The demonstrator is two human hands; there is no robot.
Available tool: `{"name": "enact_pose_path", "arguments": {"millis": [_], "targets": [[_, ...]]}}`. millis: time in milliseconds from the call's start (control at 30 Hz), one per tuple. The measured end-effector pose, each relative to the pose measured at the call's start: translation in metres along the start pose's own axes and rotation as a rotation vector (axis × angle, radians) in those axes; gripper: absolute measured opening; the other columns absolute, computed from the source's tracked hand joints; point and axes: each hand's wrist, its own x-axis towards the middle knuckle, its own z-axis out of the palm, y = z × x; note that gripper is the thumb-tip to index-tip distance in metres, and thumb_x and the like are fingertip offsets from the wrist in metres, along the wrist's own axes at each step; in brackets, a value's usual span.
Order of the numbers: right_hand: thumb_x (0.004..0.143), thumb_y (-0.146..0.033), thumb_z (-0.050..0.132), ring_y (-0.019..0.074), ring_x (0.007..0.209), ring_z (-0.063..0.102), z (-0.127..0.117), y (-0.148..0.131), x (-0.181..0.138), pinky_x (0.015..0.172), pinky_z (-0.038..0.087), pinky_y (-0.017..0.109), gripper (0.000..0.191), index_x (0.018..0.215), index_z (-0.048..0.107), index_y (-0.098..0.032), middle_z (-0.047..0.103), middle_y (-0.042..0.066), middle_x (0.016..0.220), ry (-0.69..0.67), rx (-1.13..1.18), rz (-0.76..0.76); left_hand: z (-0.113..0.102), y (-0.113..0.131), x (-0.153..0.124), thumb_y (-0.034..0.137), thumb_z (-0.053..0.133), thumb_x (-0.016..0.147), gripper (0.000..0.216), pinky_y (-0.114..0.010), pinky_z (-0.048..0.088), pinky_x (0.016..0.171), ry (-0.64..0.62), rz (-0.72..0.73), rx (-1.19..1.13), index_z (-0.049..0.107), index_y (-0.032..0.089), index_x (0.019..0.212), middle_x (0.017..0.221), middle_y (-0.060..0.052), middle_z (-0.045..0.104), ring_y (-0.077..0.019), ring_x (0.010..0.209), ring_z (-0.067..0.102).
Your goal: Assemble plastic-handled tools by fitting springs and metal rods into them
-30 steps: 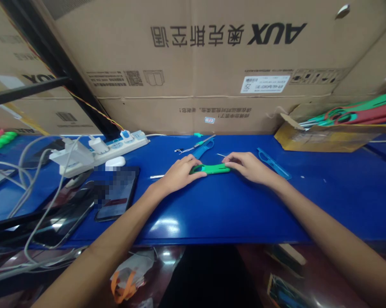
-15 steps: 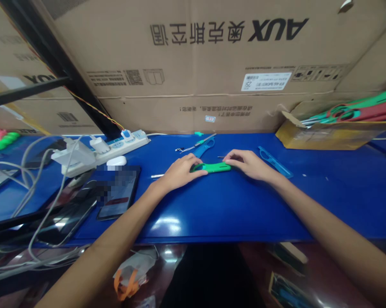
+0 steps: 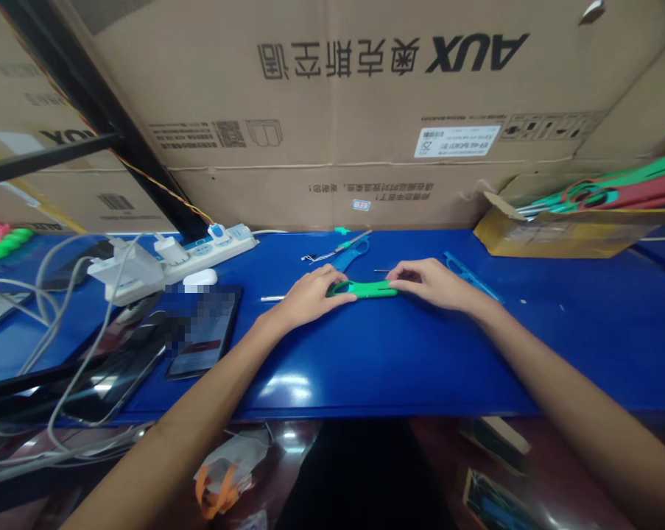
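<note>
A green plastic scissor handle [image 3: 365,290] lies flat on the blue table [image 3: 398,353]. My left hand [image 3: 308,297] is closed round its left looped end, fingers curled over the ring. My right hand [image 3: 434,283] pinches its right end with fingertips pressed together. Just behind the hands lie a blue scissor half with a metal blade [image 3: 347,252], a blue plastic handle [image 3: 471,277] to the right, and a thin metal pin [image 3: 271,299] to the left.
A white power strip [image 3: 191,255] with chargers and grey cables [image 3: 61,294] sits at the left, beside phones [image 3: 202,331] and a tablet. Large cardboard boxes [image 3: 365,110] wall the back. An open carton [image 3: 564,232] with green and red scissor parts stands at the right.
Almost nothing: both hands stay on the green handle, with only slight shifts of the fingers and of the view.
</note>
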Motion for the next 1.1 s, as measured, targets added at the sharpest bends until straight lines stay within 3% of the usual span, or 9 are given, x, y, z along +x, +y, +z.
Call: {"name": "enact_pose_path", "arguments": {"millis": [167, 300, 500, 600, 733, 833, 967, 1033, 1100], "targets": [[0.094, -0.05, 0.06, 0.0237, 0.085, 0.07, -0.005, -0.004, -0.002, 0.076, 0.049, 0.036, 0.03, 0.101, 0.075, -0.025, 0.078, 0.004, 0.098, 0.015, -0.139, -0.035, 0.0, 0.0, 0.0, 0.057, 0.058, 0.097, 0.042, -0.038, 0.05, 0.087, -0.006, 0.017, 0.012, 0.066, 0.02, 0.116, 0.112, -0.007, 0.065, -0.0252, 0.103, 0.063], [0.093, -0.054, 0.06, 0.0277, 0.092, 0.068, -0.016, 0.015, -0.004, 0.082, 0.05, 0.041, 0.039, 0.114, 0.074, -0.024, 0.075, 0.008, 0.106, 0.133, -0.29, 0.007, -0.001, 0.0, -0.001, 0.056, 0.059, 0.097, 0.043, -0.039, 0.051, 0.089, -0.014, 0.018, 0.018, 0.065, 0.019, 0.118, 0.113, -0.008, 0.064, -0.0253, 0.104, 0.063], [0.09, -0.053, 0.062, 0.0324, 0.102, 0.061, -0.024, 0.05, -0.004, 0.09, 0.05, 0.049, 0.032, 0.094, 0.075, -0.024, 0.069, 0.012, 0.108, 0.15, -0.458, -0.005, -0.003, -0.001, -0.003, 0.057, 0.053, 0.1, 0.043, -0.04, 0.051, 0.095, -0.009, 0.077, 0.039, 0.065, 0.019, 0.118, 0.115, -0.009, 0.064, -0.0256, 0.108, 0.063], [0.091, -0.05, 0.061, 0.0301, 0.095, 0.062, -0.024, 0.042, -0.001, 0.087, 0.05, 0.048, 0.029, 0.087, 0.071, -0.023, 0.072, 0.011, 0.099, 0.243, -0.362, -0.001, -0.005, -0.001, -0.004, 0.056, 0.051, 0.101, 0.043, -0.04, 0.05, 0.097, -0.012, 0.1, 0.033, 0.066, 0.02, 0.117, 0.115, -0.009, 0.064, -0.0253, 0.109, 0.062], [0.087, -0.049, 0.067, 0.0233, 0.083, 0.064, -0.024, 0.012, 0.0, 0.079, 0.05, 0.04, 0.027, 0.093, 0.068, -0.022, 0.072, 0.007, 0.091, 0.5, -0.035, 0.035, -0.006, -0.001, -0.004, 0.056, 0.051, 0.101, 0.043, -0.039, 0.05, 0.097, -0.017, 0.122, 0.017, 0.067, 0.021, 0.119, 0.114, -0.008, 0.064, -0.0249, 0.109, 0.062], [0.082, -0.049, 0.074, 0.0204, 0.08, 0.064, -0.021, -0.008, -0.001, 0.077, 0.05, 0.037, 0.029, 0.093, 0.069, -0.023, 0.07, 0.004, 0.09, 0.592, 0.139, 0.004, -0.007, -0.002, -0.005, 0.056, 0.051, 0.102, 0.042, -0.039, 0.05, 0.098, -0.021, 0.136, 0.002, 0.067, 0.021, 0.121, 0.113, -0.008, 0.063, -0.0245, 0.11, 0.062], [0.089, -0.059, 0.064, 0.0142, 0.052, 0.048, -0.013, -0.017, 0.0, 0.054, 0.042, 0.033, 0.035, 0.084, 0.062, -0.025, 0.052, -0.003, 0.059, 0.769, 0.325, 0.015, -0.007, 0.002, -0.007, 0.055, 0.052, 0.102, 0.041, -0.039, 0.05, 0.097, -0.027, 0.148, 0.001, 0.066, 0.022, 0.121, 0.114, -0.008, 0.064, -0.0245, 0.11, 0.062], [0.088, -0.062, 0.064, 0.0121, 0.044, 0.039, -0.01, -0.016, 0.002, 0.046, 0.036, 0.031, 0.037, 0.085, 0.054, -0.027, 0.044, -0.006, 0.056, 0.856, 0.412, 0.026, -0.007, 0.006, -0.008, 0.055, 0.053, 0.102, 0.039, -0.038, 0.05, 0.096, -0.053, 0.165, -0.02, 0.066, 0.023, 0.121, 0.115, -0.007, 0.064, -0.0242, 0.11, 0.062], [0.082, -0.061, 0.072, 0.011, 0.043, 0.039, -0.01, -0.015, 0.003, 0.044, 0.035, 0.03, 0.04, 0.088, 0.05, -0.028, 0.047, -0.006, 0.062, 0.857, 0.449, 0.013, -0.006, 0.01, -0.009, 0.055, 0.054, 0.101, 0.038, -0.037, 0.05, 0.094, -0.08, 0.177, -0.053, 0.066, 0.023, 0.12, 0.114, -0.007, 0.064, -0.0238, 0.109, 0.062]]}}
